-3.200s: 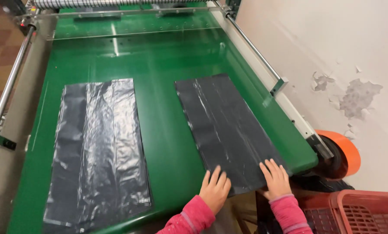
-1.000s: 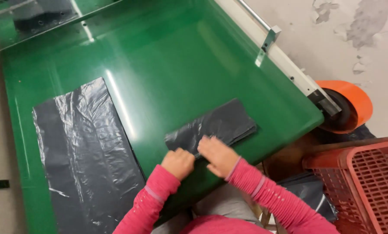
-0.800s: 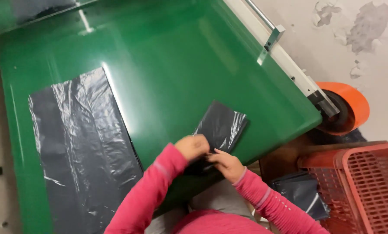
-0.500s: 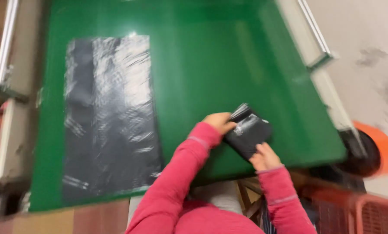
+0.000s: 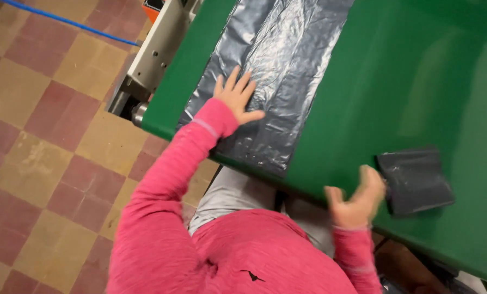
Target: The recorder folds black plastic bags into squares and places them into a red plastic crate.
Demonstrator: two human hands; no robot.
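My left hand [image 5: 237, 98] lies flat with spread fingers on the near end of a long dark grey plastic bag [image 5: 279, 60] spread on the green belt [image 5: 385, 81]. A second grey bag, folded into a small square packet [image 5: 415, 181], rests on the belt at the right. Beside its left edge hovers my right hand [image 5: 357, 198], blurred, fingers apart, holding nothing; whether it touches the packet I cannot tell. Both arms wear pink sleeves.
The belt's near edge runs diagonally from upper left to lower right. A pale metal machine frame [image 5: 156, 49] with a roller end borders the belt on the left. Red and tan floor tiles [image 5: 47, 136] lie below, crossed by a blue cable [image 5: 63, 22].
The right-hand bag has been folded from a long flat sheet into a small packet and let go. My left hand has gone over to the flat bag on the left.
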